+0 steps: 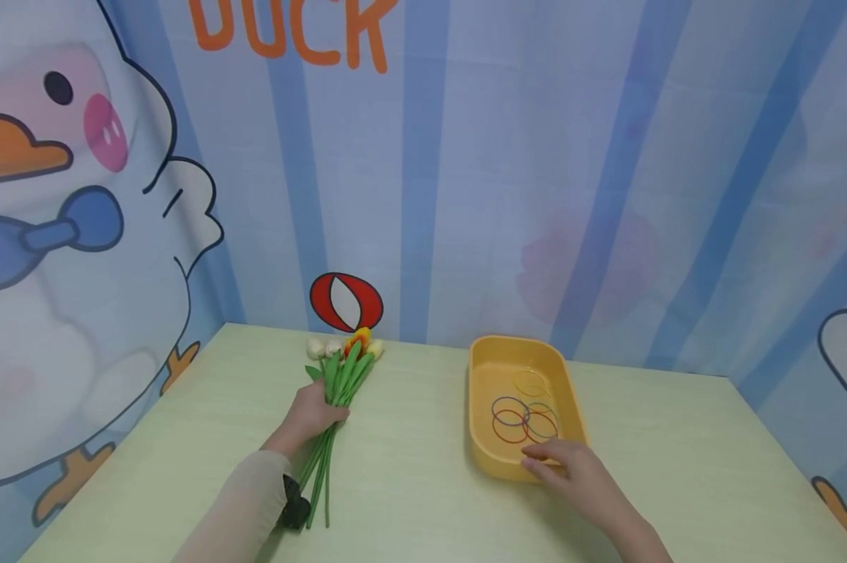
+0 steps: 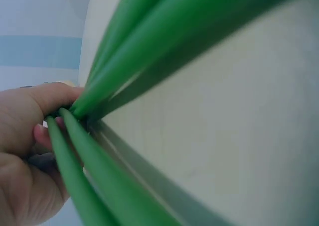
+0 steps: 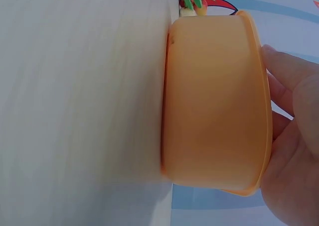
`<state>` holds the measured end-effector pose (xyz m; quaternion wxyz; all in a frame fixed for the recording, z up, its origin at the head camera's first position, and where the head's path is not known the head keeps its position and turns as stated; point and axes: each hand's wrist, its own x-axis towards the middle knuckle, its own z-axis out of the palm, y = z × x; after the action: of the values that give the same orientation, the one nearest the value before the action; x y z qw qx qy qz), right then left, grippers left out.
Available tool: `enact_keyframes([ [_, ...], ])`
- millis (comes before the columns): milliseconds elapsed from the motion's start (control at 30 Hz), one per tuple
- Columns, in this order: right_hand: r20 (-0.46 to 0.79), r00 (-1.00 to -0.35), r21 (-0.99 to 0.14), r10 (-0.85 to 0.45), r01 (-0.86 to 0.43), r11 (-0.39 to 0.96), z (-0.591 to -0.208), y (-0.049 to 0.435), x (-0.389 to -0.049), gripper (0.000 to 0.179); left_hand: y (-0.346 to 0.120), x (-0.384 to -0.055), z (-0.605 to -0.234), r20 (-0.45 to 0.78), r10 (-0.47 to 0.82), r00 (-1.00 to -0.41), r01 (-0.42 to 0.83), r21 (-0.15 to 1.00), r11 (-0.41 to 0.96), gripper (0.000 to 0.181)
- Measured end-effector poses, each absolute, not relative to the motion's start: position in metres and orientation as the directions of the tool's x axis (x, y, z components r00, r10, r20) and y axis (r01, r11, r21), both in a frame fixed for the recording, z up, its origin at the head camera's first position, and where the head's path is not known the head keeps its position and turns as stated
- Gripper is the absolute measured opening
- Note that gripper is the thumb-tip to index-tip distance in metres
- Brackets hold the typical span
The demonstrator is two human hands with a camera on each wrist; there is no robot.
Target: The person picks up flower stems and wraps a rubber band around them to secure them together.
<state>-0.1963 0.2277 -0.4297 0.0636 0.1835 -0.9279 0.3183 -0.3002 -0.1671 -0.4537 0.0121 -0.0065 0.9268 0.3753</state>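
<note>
My left hand (image 1: 310, 410) grips a bunch of tulips (image 1: 340, 383) by the stems, low over the table at the left. White, pale yellow and orange-yellow blooms (image 1: 357, 342) point toward the back wall. In the left wrist view, the thumb and fingers of this hand (image 2: 25, 131) close around the green stems (image 2: 159, 42). My right hand (image 1: 581, 477) hovers at the near rim of a yellow-orange plastic basin (image 1: 481, 450), fingers loosely bent and holding nothing. Several thin coloured rings lie inside, among them a purple ring (image 1: 510, 397) and a red ring (image 1: 511, 442).
Both things are on a pale yellow-green table (image 1: 409, 469). A blue striped cloth backdrop (image 1: 479, 195) with printed ducks rises behind the table's back edge and at both sides. A black object (image 1: 296, 508) sits at the left wrist, beside the stem ends.
</note>
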Motion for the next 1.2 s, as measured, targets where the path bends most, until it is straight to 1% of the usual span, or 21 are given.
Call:
enact_keyframes([
  [200,0.239,-0.917,-0.574,-0.319,-0.398,0.715,-0.428,0.229,-0.196,0.022,-0.172,-0.303,-0.457,-0.013,-0.013,-1.0,-0.018,0.721,0.693,0.054],
  [500,0.22,-0.913,-0.596,-0.344,-0.405,0.693,-0.427,0.231,-0.196,0.023,-0.173,-0.303,-0.459,-0.005,-0.003,-1.0,-0.006,0.734,0.679,0.064],
  [667,0.206,-0.921,-0.603,-0.331,-0.386,0.698,-0.427,0.23,-0.196,0.023,-0.17,-0.303,-0.454,0.046,0.02,-0.999,0.048,0.741,0.67,0.071],
  [800,0.225,-0.917,-0.592,-0.33,-0.397,0.701,-0.426,0.229,-0.197,0.023,-0.168,-0.304,-0.449,0.107,0.029,-0.994,0.099,0.741,0.664,0.07],
  [900,0.225,-0.915,-0.594,-0.334,-0.4,0.698,-0.426,0.23,-0.198,0.023,-0.167,-0.304,-0.444,0.13,0.029,-0.991,0.117,0.747,0.654,0.071],
  [1200,0.19,-0.923,-0.61,-0.335,-0.378,0.697,-0.424,0.229,-0.197,0.026,-0.16,-0.298,-0.425,0.126,-0.004,-0.992,0.098,0.793,0.601,0.078],
])
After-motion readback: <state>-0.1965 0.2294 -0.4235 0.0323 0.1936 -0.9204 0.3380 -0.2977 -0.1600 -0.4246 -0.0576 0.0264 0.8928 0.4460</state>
